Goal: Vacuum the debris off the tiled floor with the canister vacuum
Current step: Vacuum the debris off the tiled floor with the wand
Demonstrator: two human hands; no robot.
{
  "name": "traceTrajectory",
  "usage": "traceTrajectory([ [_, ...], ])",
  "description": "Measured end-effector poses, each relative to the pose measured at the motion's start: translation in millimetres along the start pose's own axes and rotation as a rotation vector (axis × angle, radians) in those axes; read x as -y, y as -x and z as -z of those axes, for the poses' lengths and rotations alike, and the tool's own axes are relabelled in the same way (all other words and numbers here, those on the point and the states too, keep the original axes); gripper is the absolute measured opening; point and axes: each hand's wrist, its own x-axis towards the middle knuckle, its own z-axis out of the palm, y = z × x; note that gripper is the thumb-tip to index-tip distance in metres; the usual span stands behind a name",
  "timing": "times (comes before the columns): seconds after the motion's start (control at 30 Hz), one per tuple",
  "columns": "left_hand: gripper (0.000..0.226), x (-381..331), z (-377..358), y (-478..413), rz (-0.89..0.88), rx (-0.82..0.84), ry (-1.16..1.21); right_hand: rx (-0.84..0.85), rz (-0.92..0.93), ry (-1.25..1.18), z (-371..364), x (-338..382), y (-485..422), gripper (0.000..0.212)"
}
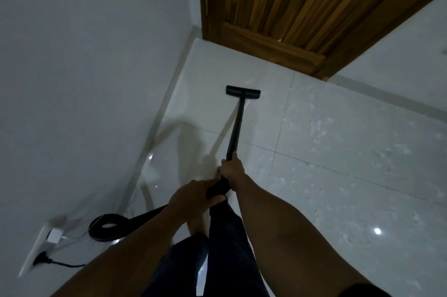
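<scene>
A black vacuum wand point(235, 127) runs from my hands down to a flat black floor head point(243, 92) resting on the white tiled floor point(338, 142) near the door. My right hand point(232, 169) is closed around the wand's lower grip. Just behind it, my left hand point(191, 197) grips the black handle end point(217, 189). A black hose point(135, 220) trails from the handle to the lower left and loops on the floor. Pale specks of debris point(319, 127) are scattered over the tiles to the right. The canister itself is out of sight.
A wooden door point(302, 4) stands at the top. A white wall point(84, 79) runs along the left, with a socket plate point(36, 248) holding a white adapter point(54, 235) and a black plug point(41, 260) with its cord. My legs and bare foot point(197, 224) are below the hands.
</scene>
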Motion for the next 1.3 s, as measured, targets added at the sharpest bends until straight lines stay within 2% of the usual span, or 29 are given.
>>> traceTrajectory([
  [0.33,0.046,-36,54,-94,0.040,-0.003,0.001,0.021,0.006,0.023,48,73,-77,0.064],
  [0.5,0.046,-43,73,-134,0.060,-0.023,-0.034,-0.053,0.022,-0.045,60,107,-97,0.062],
  [0.87,0.052,-42,84,-130,0.032,0.032,-0.059,-0.114,-0.082,-0.143,55,99,-91,0.060],
  [0.97,0.052,-42,82,-136,0.041,0.044,-0.058,-0.087,-0.082,-0.137,58,99,-96,0.061],
  [1.3,0.053,-49,100,-185,0.090,-0.053,-0.144,-0.038,-0.021,-0.142,68,139,-149,0.068],
])
